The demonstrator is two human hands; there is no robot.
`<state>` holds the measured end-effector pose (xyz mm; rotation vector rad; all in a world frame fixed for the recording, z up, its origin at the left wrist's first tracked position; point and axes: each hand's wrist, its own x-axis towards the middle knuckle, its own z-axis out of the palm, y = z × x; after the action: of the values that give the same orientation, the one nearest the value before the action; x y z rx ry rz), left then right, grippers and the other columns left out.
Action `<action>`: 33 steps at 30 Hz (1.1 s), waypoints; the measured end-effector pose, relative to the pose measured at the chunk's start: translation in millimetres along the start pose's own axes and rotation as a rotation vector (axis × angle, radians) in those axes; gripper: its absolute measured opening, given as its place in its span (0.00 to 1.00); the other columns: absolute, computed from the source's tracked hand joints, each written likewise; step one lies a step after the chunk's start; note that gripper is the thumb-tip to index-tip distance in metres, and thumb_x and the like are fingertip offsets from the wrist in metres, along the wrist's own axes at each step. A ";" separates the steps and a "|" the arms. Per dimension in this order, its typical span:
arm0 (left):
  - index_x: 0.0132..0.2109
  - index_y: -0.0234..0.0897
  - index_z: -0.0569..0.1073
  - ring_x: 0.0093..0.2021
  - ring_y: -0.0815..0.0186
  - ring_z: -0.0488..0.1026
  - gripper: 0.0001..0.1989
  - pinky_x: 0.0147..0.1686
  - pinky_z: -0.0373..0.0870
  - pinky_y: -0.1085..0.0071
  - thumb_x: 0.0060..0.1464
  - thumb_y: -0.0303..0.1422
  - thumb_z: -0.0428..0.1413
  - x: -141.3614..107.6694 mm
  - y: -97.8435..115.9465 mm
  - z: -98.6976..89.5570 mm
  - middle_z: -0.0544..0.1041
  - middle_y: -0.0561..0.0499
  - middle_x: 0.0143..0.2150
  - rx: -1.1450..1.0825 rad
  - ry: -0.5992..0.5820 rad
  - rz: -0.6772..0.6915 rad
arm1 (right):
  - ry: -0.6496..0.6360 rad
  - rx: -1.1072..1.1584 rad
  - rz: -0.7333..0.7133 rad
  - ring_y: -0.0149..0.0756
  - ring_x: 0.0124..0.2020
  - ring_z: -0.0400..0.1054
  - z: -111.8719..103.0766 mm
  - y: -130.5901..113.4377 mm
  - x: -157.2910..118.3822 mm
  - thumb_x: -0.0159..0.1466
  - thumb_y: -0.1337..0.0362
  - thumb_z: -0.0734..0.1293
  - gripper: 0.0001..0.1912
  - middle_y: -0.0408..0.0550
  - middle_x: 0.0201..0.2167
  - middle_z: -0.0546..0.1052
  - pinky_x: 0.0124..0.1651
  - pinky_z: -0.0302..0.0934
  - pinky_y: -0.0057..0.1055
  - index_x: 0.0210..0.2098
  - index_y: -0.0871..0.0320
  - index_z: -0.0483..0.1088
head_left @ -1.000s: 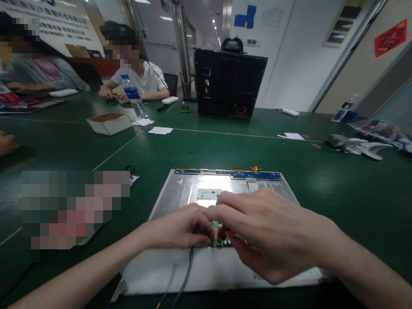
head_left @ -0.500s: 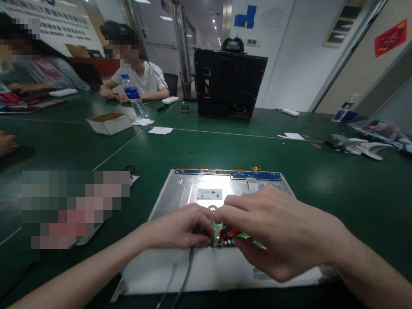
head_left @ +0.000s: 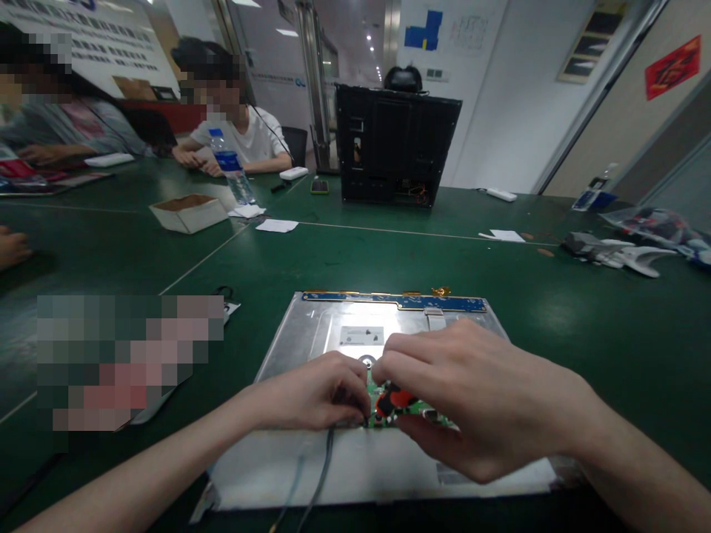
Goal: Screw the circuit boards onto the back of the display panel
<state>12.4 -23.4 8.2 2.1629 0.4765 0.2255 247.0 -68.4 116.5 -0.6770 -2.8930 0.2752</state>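
A silver display panel (head_left: 283,363) lies flat before me, its metal back up, with a blue circuit strip (head_left: 355,297) along the far edge. Near its front edge is a green circuit board (head_left: 373,385), partly covered by my hands. My left hand (head_left: 327,389) is closed at the board's left end, fingers pinched over a dark cable (head_left: 326,459) that runs down toward me. My right hand (head_left: 472,400) curls over the board, holding a red-and-black tool (head_left: 395,400) between fingers and thumb. The tool's kind and tip are hidden.
On the green table (head_left: 389,259) stand a large black monitor-like case (head_left: 394,144), an open cardboard box (head_left: 189,215) and a water bottle (head_left: 230,166). Grey-white parts (head_left: 616,250) lie at right. Two people sit at far left; another hand (head_left: 12,248) rests at the left edge.
My right hand has shifted and loosened slightly, its thumb a little lower and left, so more of the red-and-black tool and green board shows. My left hand keeps its place.
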 end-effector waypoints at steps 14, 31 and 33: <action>0.38 0.34 0.78 0.35 0.65 0.74 0.05 0.33 0.68 0.73 0.54 0.23 0.59 0.5 1.9 -0.2 0.78 0.50 0.37 -0.030 -0.006 -0.013 | 0.042 -0.055 -0.032 0.30 0.26 0.57 4.3 -0.2 0.5 0.69 0.59 0.63 0.08 0.41 0.30 0.71 0.26 0.43 0.30 0.39 0.57 0.64; 0.36 0.34 0.78 0.31 0.68 0.72 0.04 0.30 0.68 0.76 0.54 0.23 0.59 0.0 0.6 0.5 0.76 0.52 0.33 0.002 0.005 -0.006 | -0.040 0.007 0.023 0.30 0.28 0.59 -2.1 0.7 -1.0 0.65 0.63 0.67 0.10 0.41 0.34 0.72 0.26 0.46 0.30 0.45 0.56 0.64; 0.38 0.34 0.78 0.31 0.68 0.72 0.04 0.30 0.68 0.76 0.54 0.24 0.59 0.2 -0.1 0.9 0.76 0.51 0.33 0.000 0.015 -0.005 | -0.077 0.033 0.032 0.31 0.29 0.60 -4.2 -0.6 -2.3 0.61 0.68 0.67 0.15 0.43 0.37 0.72 0.26 0.48 0.29 0.47 0.57 0.62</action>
<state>12.9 -23.9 7.7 2.1612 0.4898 0.2389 249.5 -69.4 120.5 -0.7227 -2.9454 0.3599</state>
